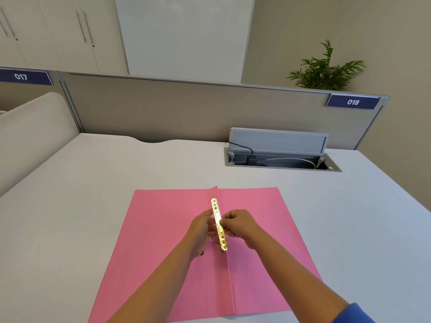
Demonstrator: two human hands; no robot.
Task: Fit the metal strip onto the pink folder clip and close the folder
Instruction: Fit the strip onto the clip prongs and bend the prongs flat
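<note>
A pink folder (163, 241) lies open and flat on the white desk, its spine fold running toward me. A shiny gold metal strip (218, 223) with several holes lies lengthwise along that fold. My left hand (201, 231) pinches the strip from its left side. My right hand (239, 223) pinches it from the right, near its middle. Thin metal prongs of the folder clip (218, 246) peek out by the strip's near end; the rest of the clip is hidden under my fingers.
An open cable hatch (279, 157) with a plug and cords sits at the back right of the white desk (93, 183). A grey partition (186, 108) bounds the far edge, with a plant (326, 71) behind it.
</note>
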